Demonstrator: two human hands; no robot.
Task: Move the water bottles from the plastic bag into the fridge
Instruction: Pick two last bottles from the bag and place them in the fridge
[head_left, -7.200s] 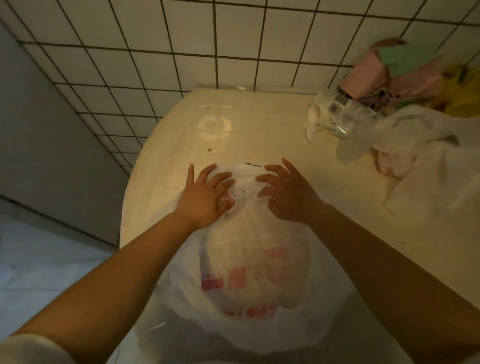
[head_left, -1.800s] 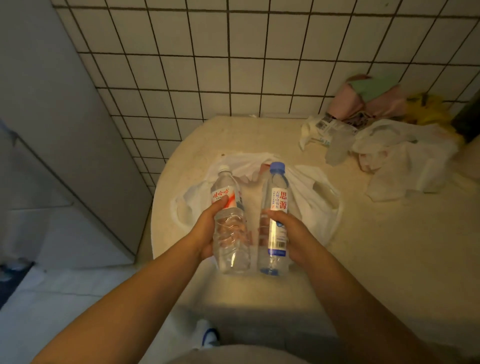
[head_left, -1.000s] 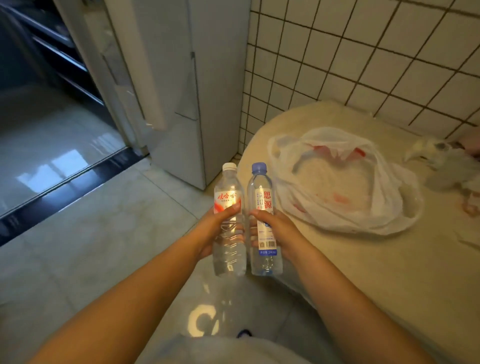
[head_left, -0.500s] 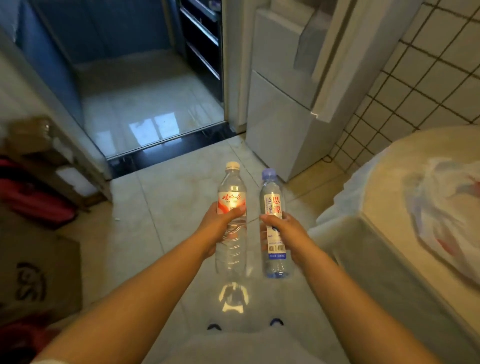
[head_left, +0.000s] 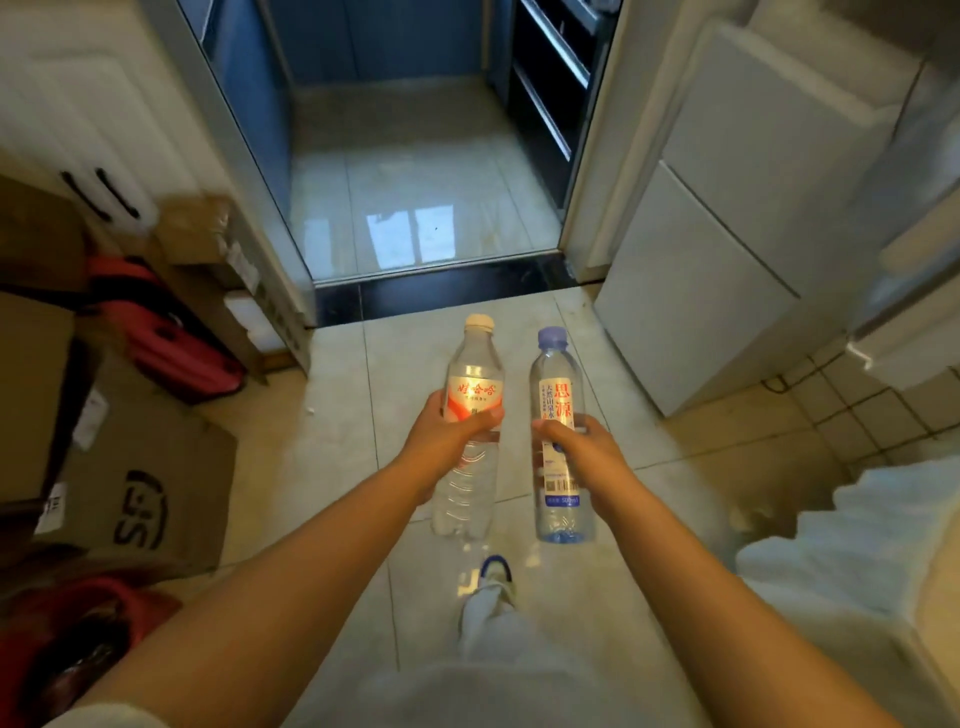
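Clear ribbed plastic fills both grips: the left hand (head_left: 441, 441) curls round the red bottle (head_left: 470, 431) at its label, thumb across the front, and the right hand (head_left: 576, 447) wraps the blue bottle (head_left: 558, 441) at mid-height, fingers behind and thumb forward; both bottles stand upright, side by side but apart, held out over the floor (head_left: 337, 441); seconds ago the same two bottles were lifted above the bag on the counter, and since then the view has swung away from it, so the bag is out of sight and only a pale corner of the counter (head_left: 841, 545) shows at lower right; the fridge (head_left: 727, 249) now stands ahead to the right, its pale doors apparently closed, which I judge means one hand must free itself, or pass its bottle over, before anything goes in; the red bottle is waisted with a cream cap and a red-and-white label, the blue one straighter with a lilac cap, a white label and a tinted base; both look full and slick; the floor is glossy tile, catching window light in the doorway (head_left: 415, 182); dull brown cardboard boxes (head_left: 140, 467) are stacked at left.
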